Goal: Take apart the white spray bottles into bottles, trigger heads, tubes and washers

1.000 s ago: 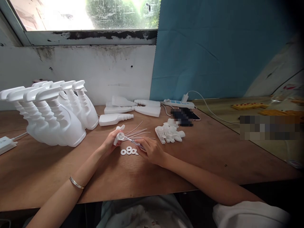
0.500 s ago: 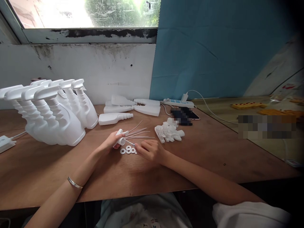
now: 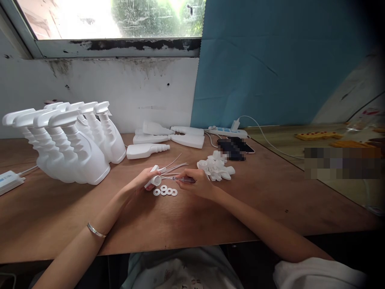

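- White plastic is in work: the spray head [image 3: 155,181] is held up over the middle of the table [image 3: 144,224], its round mouth turned toward the right hand [image 3: 198,181]
- Left hand [image 3: 146,177]: fingers closed around the spray head, clamped on its body, with the mouth left uncovered
- Right hand: thumb and fingers pinched together on the handle of a slim tool [image 3: 186,180], its thin shaft pointing left at the spray head
- The shaft's tip is small and blurred, so I cannot tell whether it sits inside the mouth or just beside it
- Step in hand, as I judge it: tool work at the mouth of this one spray head
- The next move, I would say, calls for a firm left grip, the shaft in line with the mouth, and a light, straight push or draw
- Just below the hands lie flat white washers [image 3: 166,192]; behind the tool, thin tubes [image 3: 176,167] fan out on the table
- To the right is a pile of loose white parts [image 3: 215,168], near but apart from the right hand
- To the left stand bottles [image 3: 90,160] with heads on; beyond the hands, another bottle [image 3: 144,151] lies on its side
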Tool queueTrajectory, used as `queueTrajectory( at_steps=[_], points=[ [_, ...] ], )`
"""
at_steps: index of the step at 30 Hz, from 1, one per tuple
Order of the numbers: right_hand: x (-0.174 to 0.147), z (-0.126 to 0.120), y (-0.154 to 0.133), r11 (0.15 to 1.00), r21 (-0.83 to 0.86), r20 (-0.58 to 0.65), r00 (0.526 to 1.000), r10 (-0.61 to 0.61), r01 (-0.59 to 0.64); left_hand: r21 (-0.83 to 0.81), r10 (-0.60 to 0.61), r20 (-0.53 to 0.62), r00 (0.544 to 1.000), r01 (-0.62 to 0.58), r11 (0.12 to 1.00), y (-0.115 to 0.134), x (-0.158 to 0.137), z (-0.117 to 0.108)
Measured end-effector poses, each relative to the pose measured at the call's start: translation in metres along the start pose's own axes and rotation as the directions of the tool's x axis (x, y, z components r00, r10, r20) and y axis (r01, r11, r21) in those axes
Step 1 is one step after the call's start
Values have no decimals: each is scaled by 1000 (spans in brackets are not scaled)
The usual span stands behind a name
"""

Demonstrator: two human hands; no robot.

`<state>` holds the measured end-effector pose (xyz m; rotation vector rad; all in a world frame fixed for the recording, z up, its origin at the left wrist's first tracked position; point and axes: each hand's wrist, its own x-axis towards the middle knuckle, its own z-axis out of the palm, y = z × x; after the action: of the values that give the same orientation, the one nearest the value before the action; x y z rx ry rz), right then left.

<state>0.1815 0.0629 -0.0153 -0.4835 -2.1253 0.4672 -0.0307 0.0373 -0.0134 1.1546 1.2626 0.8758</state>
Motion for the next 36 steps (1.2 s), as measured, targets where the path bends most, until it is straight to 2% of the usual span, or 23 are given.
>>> queueTrajectory(
  at_steps=[5, 13, 16, 19, 22, 25, 27, 29, 32, 36],
  points=[
    [0, 0, -2, 997, 56, -28, 998, 51, -49, 2, 62, 27, 998, -62, 998, 6, -4, -2],
    [-2, 4, -2, 954, 166, 18, 968, 251, -250, -18, -50, 1, 999, 50, 999, 8, -4, 0],
    [-3, 6, 1, 944, 170, 34, 959, 280, -282, -28, -63, 22, 998, 63, 998, 6, -4, -2],
    [-4, 5, 2, 974, 112, 24, 981, 193, -195, -27, -60, 41, 997, 61, 998, 2, -3, -5],
    [-4, 3, 1, 998, -29, 13, 998, -55, 55, 9, -46, 6, 999, 46, 999, 1, -2, -5],
    [-4, 3, -2, 916, -233, 32, 944, -328, 326, 66, 32, -86, 996, -27, 997, 4, -4, -3],
    [-6, 5, -4, 833, -360, 52, 901, -431, 419, 111, 99, -175, 980, -80, 991, 5, -4, -1],
    [-7, 9, -5, 783, -441, 64, 886, -460, 438, 158, 154, -277, 949, -113, 981, 4, -4, 1],
    [-10, 14, -4, 779, -476, 58, 899, -435, 408, 205, 215, -403, 889, -142, 968, 1, -2, 4],
    [-14, 17, -4, 805, -461, 60, 918, -392, 374, 212, 265, -455, 850, -185, 960, 1, -2, 5]
  ],
)
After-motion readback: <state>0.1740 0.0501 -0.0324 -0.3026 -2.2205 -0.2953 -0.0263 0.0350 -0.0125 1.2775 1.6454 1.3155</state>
